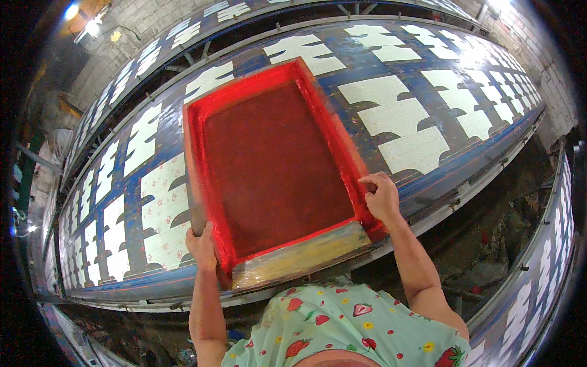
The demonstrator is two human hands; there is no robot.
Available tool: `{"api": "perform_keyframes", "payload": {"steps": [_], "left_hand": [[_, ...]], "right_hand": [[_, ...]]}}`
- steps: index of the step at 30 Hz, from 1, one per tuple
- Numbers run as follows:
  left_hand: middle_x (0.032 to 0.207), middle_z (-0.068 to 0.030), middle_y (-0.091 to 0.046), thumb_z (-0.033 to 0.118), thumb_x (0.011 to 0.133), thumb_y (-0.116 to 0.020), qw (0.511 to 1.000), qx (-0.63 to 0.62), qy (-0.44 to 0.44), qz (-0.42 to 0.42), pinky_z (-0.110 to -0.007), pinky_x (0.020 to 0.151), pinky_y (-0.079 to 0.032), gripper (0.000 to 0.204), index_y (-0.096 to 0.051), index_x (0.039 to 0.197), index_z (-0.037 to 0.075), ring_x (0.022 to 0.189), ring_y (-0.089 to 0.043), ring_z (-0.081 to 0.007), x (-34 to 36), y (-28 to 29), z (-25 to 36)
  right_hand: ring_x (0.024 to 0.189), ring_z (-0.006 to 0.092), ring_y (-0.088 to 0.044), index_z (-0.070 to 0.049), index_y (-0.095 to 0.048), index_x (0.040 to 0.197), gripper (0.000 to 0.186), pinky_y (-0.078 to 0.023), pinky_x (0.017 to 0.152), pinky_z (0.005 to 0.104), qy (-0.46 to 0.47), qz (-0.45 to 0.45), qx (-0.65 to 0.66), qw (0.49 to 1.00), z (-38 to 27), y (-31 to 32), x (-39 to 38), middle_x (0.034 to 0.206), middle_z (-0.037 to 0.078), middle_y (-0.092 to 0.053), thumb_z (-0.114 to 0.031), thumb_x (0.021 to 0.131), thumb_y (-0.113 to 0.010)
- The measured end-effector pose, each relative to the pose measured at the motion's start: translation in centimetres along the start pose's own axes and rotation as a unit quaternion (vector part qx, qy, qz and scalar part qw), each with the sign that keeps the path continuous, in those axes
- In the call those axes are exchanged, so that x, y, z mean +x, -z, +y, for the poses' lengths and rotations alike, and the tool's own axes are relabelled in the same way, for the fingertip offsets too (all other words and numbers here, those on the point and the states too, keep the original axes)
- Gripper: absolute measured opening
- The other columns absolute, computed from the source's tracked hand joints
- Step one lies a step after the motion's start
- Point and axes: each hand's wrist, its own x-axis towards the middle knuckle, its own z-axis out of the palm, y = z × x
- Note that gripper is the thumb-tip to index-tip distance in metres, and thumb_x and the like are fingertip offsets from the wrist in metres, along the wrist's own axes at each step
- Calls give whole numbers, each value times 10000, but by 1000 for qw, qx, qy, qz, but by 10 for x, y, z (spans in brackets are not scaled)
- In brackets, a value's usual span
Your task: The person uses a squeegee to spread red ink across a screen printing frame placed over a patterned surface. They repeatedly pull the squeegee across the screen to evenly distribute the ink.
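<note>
A large screen-printing frame (323, 113) with red, ink-covered inner walls and a dark red mesh lies tilted over the long table in front of me. Its near end is a yellowish-grey board smeared with red. My left hand (202, 246) grips the frame's left side near the close corner, thumb on top. On the right side, my right hand (382, 197) is closed around the edge with fingers bent. White cut fabric pieces (394, 125) lie flat to the right of the frame. Just left of it, a fabric piece (164, 214) bears faint reddish prints.
The long printing table (293, 278) is dark with blue streaks and carries rows of cut fabric. Its metal edge rail (471, 194) runs along the near side. Another fabric-covered table (162, 46) stands behind, and a third (541, 287) at the lower right. A block wall (541, 46) closes the right end.
</note>
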Motion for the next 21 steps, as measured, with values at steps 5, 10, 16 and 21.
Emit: {"api": "perform_keyframes", "payload": {"steps": [5, 10, 16, 21], "left_hand": [[1082, -62, -758, 97, 944, -874, 1000, 4, 4, -26, -348, 841, -555, 302, -736, 1185, -21, 933, -684, -164, 2, 2, -5], [1127, -68, -758, 132, 963, -856, 999, -1, 5, -50, -351, 864, -558, 351, -731, 1246, -33, 962, -693, -176, 6, -2, -13], [1170, -84, -757, 152, 980, -836, 989, 66, 3, -135, -356, 880, -557, 399, -721, 1309, -43, 1003, -697, -201, 14, 18, -11], [1139, -97, -774, 116, 927, -858, 962, 185, -173, -104, -365, 862, -577, 519, -690, 1410, 23, 1008, -724, -250, -32, 94, 19]], "right_hand": [[1027, 316, -712, -137, -861, 1139, 390, -581, 916, 425, 82, 28, -10, 996, 11, -4, -2, 1107, 113, -728, 52, 828, -724], [1260, 394, -694, -159, -811, 1261, 382, -579, 1080, 499, 109, 26, -71, 991, 1, 2, -12, 1319, 157, -749, -76, 891, -763], [1380, 382, -637, -164, -727, 1408, 546, -510, 1177, 522, 343, -133, -66, 928, -62, 1, -77, 1470, 161, -675, -288, 895, -867], [1285, 360, -688, -162, -729, 1380, 511, -534, 1142, 498, 436, -280, -188, 834, -100, -28, -125, 1336, 137, -730, -250, 889, -843]]}}
